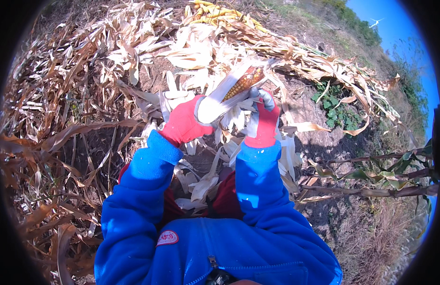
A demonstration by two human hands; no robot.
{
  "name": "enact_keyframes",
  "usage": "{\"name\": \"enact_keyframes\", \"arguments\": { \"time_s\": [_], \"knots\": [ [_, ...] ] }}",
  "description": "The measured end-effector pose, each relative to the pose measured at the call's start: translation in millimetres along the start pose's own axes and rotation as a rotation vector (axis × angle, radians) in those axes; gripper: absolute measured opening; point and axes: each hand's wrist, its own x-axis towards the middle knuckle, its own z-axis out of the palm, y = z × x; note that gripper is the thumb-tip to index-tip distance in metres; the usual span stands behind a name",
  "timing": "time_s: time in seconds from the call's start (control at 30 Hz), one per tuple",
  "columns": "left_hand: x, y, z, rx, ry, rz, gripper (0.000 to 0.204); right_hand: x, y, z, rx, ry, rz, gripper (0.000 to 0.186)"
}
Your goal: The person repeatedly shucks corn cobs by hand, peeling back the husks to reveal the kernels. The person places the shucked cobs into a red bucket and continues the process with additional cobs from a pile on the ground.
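The left hand point(184, 124), in a red glove, is wrapped around the base of a corn cob point(243, 83) held up before the chest; the right hand point(266, 118) pinches a strip of its husk point(220, 97). The husk is partly peeled, kernels showing near the tip, most of it left. Stripped husks point(201, 185) litter the ground; no container is visible.

Ear of corn point(243, 83), partly husked.
Orange-red and yellow kernels show along one side; pale dry husk wraps the rest. It tilts up to the right, above dry stalks.
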Motion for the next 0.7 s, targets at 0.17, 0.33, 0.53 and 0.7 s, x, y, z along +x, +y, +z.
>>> {"name": "enact_keyframes", "arguments": {
  "time_s": [0.17, 0.33, 0.53, 0.7],
  "knots": [
    [0, -2, 1, 0.165, 0.084, 0.023, 0.069, -2, -2, 6, -0.038, 0.010, 0.009, 0.016],
    [-4, 20, -5, 0.105, -0.028, -0.054, 0.065, 2, -3, 12, -0.219, 0.016, 0.005, 0.011],
    [-4, 18, -1, 0.119, -0.086, 0.008, 0.066, 9, 5, -28, -0.089, -0.030, -0.001, 0.014],
    [-4, 0, 17, -0.159, -0.090, 0.143, 0.064, -7, -20, -6, -0.065, 0.024, -0.014, 0.014]
  ]
}}
